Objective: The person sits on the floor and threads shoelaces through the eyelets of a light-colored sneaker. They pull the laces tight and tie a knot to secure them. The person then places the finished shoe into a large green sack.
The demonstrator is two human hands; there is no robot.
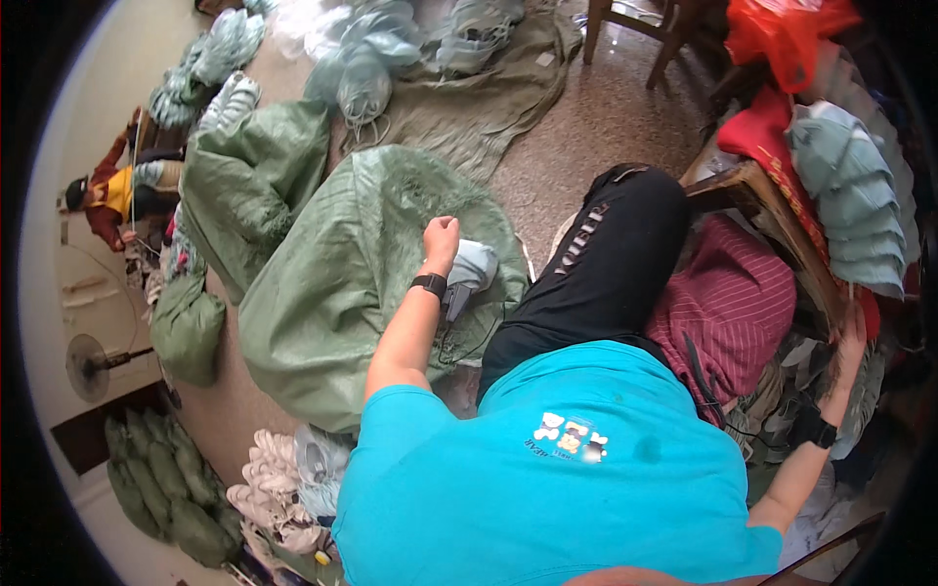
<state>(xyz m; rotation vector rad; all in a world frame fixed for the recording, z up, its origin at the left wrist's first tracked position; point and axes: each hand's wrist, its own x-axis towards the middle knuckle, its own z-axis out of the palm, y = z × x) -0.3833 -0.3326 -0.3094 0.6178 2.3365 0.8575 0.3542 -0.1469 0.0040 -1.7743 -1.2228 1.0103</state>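
Observation:
My left hand [442, 240] is curled closed above a large green woven sack [322, 264]. Whatever its fingers may hold is hidden. Right beside that wrist, a pale blue fabric piece [475, 266] with a grey part lies over the sack. At the far right, my right hand [851, 330] reaches to the edge of a worn wooden stand [772, 200], next to a red item [868, 311]. Its fingers are too unclear to read. Just above it hangs a stack of nested light blue-green pieces [848, 195], like shoe uppers.
Bundles of pale blue pieces [366, 63] lie on a spread brown-green cloth [469, 112]. More green sacks [259, 186], a fan [88, 366] and pale shoe-like bundles [269, 479] stand left. A red bag [787, 39] sits top right. Another person [117, 200] is at far left.

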